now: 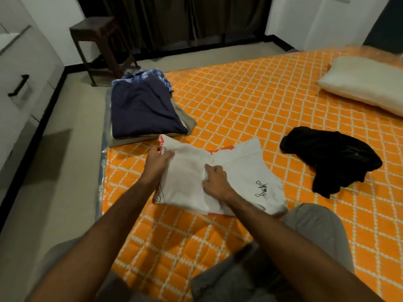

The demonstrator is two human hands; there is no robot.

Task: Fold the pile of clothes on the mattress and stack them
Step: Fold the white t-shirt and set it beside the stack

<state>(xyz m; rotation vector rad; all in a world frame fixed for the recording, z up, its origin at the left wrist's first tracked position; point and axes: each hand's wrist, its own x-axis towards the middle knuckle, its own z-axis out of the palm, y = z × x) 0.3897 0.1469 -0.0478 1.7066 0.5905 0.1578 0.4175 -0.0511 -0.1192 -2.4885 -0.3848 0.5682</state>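
White shirt (239, 171) under both hands' fingers (209, 171)

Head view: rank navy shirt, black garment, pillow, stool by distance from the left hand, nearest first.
From the left hand:
1. Navy shirt, just beyond it, on top of the stack.
2. Black garment, off to the right on the mattress.
3. Stool on the floor at far left and pillow at far right: too close to call.
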